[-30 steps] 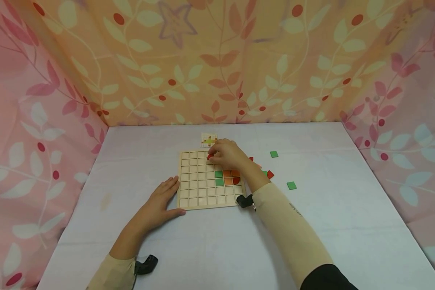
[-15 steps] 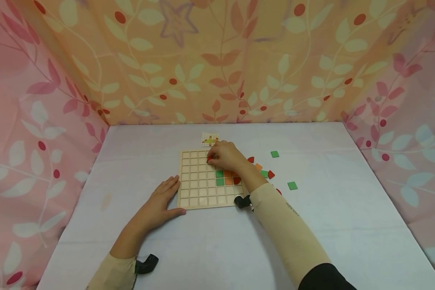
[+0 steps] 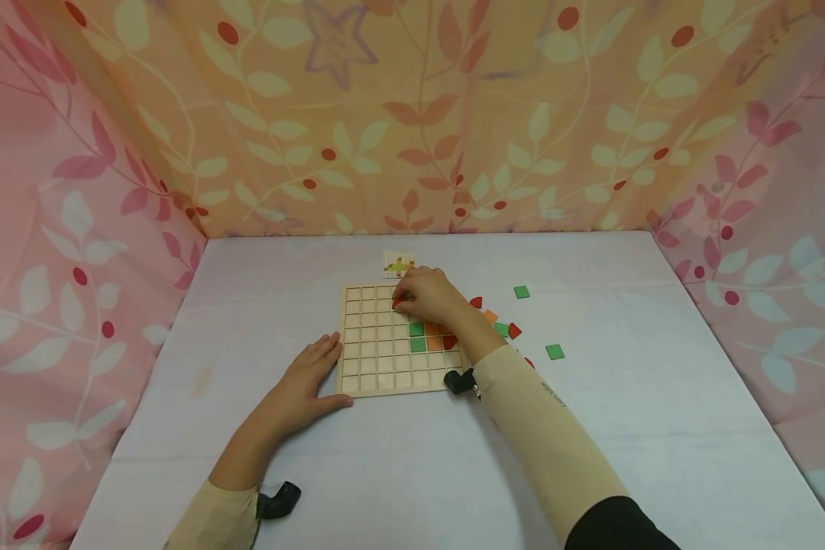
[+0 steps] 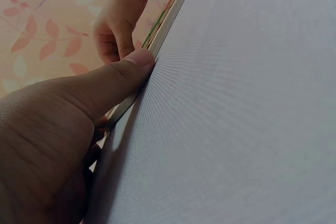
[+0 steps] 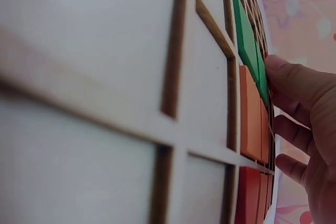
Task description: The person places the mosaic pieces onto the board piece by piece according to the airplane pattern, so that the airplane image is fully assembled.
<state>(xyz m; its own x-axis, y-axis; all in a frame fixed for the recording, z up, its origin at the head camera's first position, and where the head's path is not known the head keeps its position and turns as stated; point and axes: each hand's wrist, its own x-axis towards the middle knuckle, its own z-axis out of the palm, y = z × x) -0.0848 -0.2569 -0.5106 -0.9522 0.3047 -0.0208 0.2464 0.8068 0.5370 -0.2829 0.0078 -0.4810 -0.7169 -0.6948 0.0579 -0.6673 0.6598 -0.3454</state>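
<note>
A pale wooden grid board (image 3: 367,359) lies on the white table. My left hand (image 3: 302,389) rests at its near left corner, thumb along the front edge and fingers on the left side. Over the board's far rows, my right hand (image 3: 433,294) pinches a small red piece (image 3: 396,303) between thumb and fingers, close over the cells. Set in the grid below that hand are green tiles (image 3: 417,344), orange tiles (image 3: 434,343) and a red tile (image 3: 449,342) with a rounded side. The right wrist view shows the thumb (image 5: 278,66) just past the green tiles (image 5: 245,40).
Behind the board lies a small picture card (image 3: 399,262) with a coloured pattern. Loose pieces are scattered to the right: green squares (image 3: 555,351), an orange one (image 3: 490,315) and red ones (image 3: 515,331). Patterned cloth walls (image 3: 412,153) stand at the back and both sides.
My right hand has shifted slightly toward me with the red piece, and its forearm has moved a little left, baring more of the loose pieces. The left hand stays in place.
</note>
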